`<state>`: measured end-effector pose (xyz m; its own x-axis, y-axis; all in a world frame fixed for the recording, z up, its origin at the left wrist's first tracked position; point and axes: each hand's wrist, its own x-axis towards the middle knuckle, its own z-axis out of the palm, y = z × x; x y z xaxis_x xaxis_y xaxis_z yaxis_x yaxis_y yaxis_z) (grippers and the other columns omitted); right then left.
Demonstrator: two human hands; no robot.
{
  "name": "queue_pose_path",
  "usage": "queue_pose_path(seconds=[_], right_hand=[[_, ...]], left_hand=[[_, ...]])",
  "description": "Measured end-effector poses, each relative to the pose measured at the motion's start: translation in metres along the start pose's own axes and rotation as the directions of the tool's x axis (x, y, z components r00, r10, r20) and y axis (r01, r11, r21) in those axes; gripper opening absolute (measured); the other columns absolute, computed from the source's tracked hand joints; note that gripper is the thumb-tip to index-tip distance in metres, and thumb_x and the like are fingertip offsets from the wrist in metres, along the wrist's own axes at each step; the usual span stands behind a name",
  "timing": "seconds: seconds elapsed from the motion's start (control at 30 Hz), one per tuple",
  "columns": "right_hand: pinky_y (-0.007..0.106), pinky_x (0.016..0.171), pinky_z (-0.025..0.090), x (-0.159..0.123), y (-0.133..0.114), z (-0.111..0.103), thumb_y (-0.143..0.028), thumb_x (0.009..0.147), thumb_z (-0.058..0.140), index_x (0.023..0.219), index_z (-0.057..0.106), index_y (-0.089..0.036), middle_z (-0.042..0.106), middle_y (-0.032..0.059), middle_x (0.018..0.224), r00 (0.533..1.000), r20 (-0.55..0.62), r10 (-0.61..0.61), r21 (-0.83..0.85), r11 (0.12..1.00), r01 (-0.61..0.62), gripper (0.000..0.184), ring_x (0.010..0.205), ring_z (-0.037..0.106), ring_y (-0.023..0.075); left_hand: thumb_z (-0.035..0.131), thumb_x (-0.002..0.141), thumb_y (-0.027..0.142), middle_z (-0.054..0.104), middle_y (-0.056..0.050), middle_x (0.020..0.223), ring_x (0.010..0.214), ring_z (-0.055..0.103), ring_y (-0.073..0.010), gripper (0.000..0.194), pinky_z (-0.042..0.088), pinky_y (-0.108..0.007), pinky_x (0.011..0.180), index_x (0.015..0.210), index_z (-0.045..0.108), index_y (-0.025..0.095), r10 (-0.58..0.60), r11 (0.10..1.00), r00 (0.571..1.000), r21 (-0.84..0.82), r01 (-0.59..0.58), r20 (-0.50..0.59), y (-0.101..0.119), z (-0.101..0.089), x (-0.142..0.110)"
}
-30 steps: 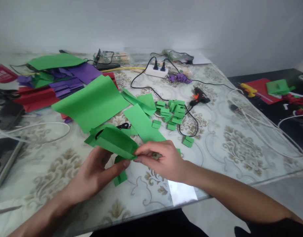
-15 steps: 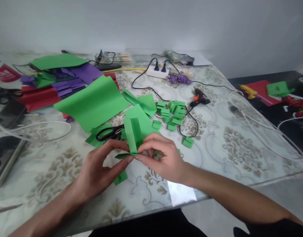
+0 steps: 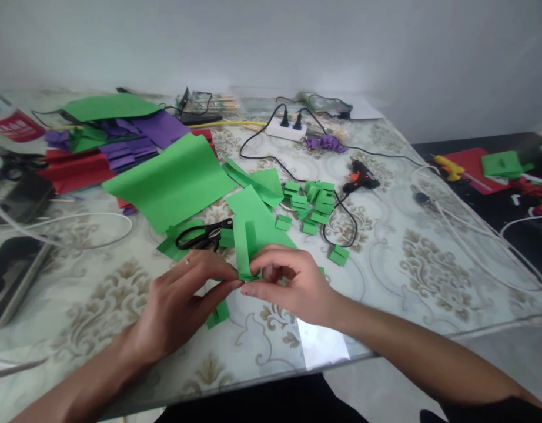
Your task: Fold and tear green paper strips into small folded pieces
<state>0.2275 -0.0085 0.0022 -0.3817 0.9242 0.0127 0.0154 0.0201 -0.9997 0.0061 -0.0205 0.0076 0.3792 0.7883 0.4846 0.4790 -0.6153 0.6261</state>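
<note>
Both my hands pinch a folded green paper strip [image 3: 246, 247] that stands upright over the patterned table [image 3: 421, 252]. My left hand [image 3: 183, 299] grips its lower left edge with thumb and fingers pressed together. My right hand [image 3: 293, 285] pinches the lower right end. Black scissors [image 3: 203, 235] lie on green scraps just behind my left hand. A small folded green piece [image 3: 217, 314] lies under my left fingers.
A large green sheet [image 3: 171, 179] and several small folded green pieces [image 3: 313, 200] lie behind. A black glue gun [image 3: 361, 175] and its cable, a white power strip [image 3: 286, 129], purple and red paper [image 3: 121, 147] and a dark tablet [image 3: 10, 270] are on the table too.
The green paper went from lying slanted and wide in my hands to a narrow strip held upright. The scissors underneath came into view. My hands drew closer together.
</note>
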Motion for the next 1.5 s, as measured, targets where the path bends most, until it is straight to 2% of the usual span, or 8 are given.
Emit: queue_pose_path(seconds=[0.13, 0.23, 0.43, 0.7, 1.0, 1.13, 1.33, 1.5], right_hand=[[0.026, 0.05, 0.035, 0.002, -0.003, -0.001, -0.042, 0.071, 0.094, 0.084, 0.077, -0.02, 0.059, -0.002, 0.074, 0.993, 0.04, 0.114, 0.084, 0.99, -0.117, 0.031, 0.057, 0.047, 0.0098], [0.027, 0.051, 0.033, 0.003, -0.005, -0.003, -0.041, 0.077, 0.089, 0.084, 0.076, -0.019, 0.057, -0.0019, 0.07, 0.982, 0.084, 0.167, 0.153, 0.972, -0.178, 0.027, 0.058, 0.046, 0.011], [0.027, 0.053, 0.031, 0.004, -0.006, -0.008, -0.034, 0.079, 0.087, 0.082, 0.074, -0.017, 0.05, -0.0051, 0.062, 0.973, 0.128, 0.193, 0.134, 0.969, -0.209, 0.021, 0.057, 0.043, 0.0106], [0.024, 0.05, 0.028, 0.007, -0.013, -0.007, -0.031, 0.076, 0.089, 0.073, 0.064, -0.017, 0.046, -0.008, 0.058, 0.967, 0.169, 0.191, 0.175, 0.96, -0.22, 0.029, 0.054, 0.039, 0.008], [0.022, 0.049, 0.033, 0.003, -0.01, -0.005, -0.024, 0.081, 0.085, 0.077, 0.07, -0.016, 0.053, -0.0058, 0.06, 0.992, 0.103, 0.074, 0.084, 0.993, -0.083, 0.018, 0.054, 0.045, 0.0082], [0.022, 0.051, 0.04, 0.002, -0.009, -0.006, -0.021, 0.086, 0.079, 0.08, 0.075, -0.015, 0.059, -0.0025, 0.065, 0.993, 0.06, -0.105, -0.078, 0.991, 0.109, 0.009, 0.056, 0.052, 0.0091], [0.022, 0.051, 0.044, -0.001, -0.007, -0.004, -0.017, 0.088, 0.076, 0.087, 0.077, -0.012, 0.062, -0.0003, 0.067, 0.936, 0.07, -0.346, -0.205, 0.913, 0.353, 0.006, 0.055, 0.054, 0.009], [0.021, 0.049, 0.044, -0.002, -0.004, -0.001, -0.021, 0.08, 0.087, 0.084, 0.075, -0.014, 0.064, -0.0015, 0.067, 0.971, 0.021, -0.237, -0.121, 0.964, 0.238, 0.014, 0.053, 0.053, 0.0083]], left_hand=[[0.07, 0.096, 0.012, 0.076, 0.0, 0.087, 0.081, 0.074, -0.0174, 0.011, 0.059, -0.03, 0.076, 0.095, 0.069, 0.023, 0.017, 1.0, 1.0, 0.013, -0.017, 0.013, 0.0, -0.001, -0.001], [0.07, 0.097, 0.013, 0.075, 0.0, 0.088, 0.084, 0.073, -0.0177, 0.01, 0.059, -0.031, 0.078, 0.098, 0.069, 0.023, 0.027, 0.999, 0.999, 0.034, -0.028, 0.022, -0.003, -0.001, -0.003], [0.073, 0.094, 0.006, 0.074, -0.002, 0.092, 0.089, 0.071, -0.0179, 0.017, 0.057, -0.034, 0.086, 0.103, 0.067, 0.019, 0.137, 0.99, 0.99, 0.038, -0.138, 0.034, -0.009, 0.0, -0.005], [0.07, 0.095, 0.002, 0.074, -0.004, 0.096, 0.093, 0.07, -0.0193, 0.02, 0.055, -0.035, 0.088, 0.107, 0.067, 0.018, 0.174, 0.984, 0.982, 0.036, -0.177, 0.077, -0.009, 0.0, -0.003], [0.07, 0.094, 0.002, 0.073, -0.003, 0.096, 0.092, 0.069, -0.0183, 0.021, 0.055, -0.033, 0.086, 0.106, 0.066, 0.018, 0.134, 0.99, 0.988, 0.035, -0.137, 0.071, -0.008, -0.001, -0.005], [0.069, 0.095, 0.004, 0.071, -0.004, 0.097, 0.091, 0.069, -0.0174, 0.018, 0.056, -0.031, 0.085, 0.106, 0.066, 0.018, 0.109, 0.993, 0.992, 0.029, -0.111, 0.07, -0.008, -0.002, -0.005], [0.068, 0.095, 0.004, 0.072, -0.004, 0.096, 0.091, 0.07, -0.0176, 0.018, 0.057, -0.029, 0.083, 0.106, 0.066, 0.018, 0.07, 0.997, 0.995, -0.017, -0.069, 0.065, -0.007, -0.001, -0.005], [0.069, 0.095, 0.005, 0.072, -0.003, 0.094, 0.088, 0.07, -0.0178, 0.017, 0.057, -0.03, 0.081, 0.104, 0.067, 0.019, 0.073, 0.997, 0.996, -0.018, -0.072, 0.05, -0.006, -0.001, -0.004]])
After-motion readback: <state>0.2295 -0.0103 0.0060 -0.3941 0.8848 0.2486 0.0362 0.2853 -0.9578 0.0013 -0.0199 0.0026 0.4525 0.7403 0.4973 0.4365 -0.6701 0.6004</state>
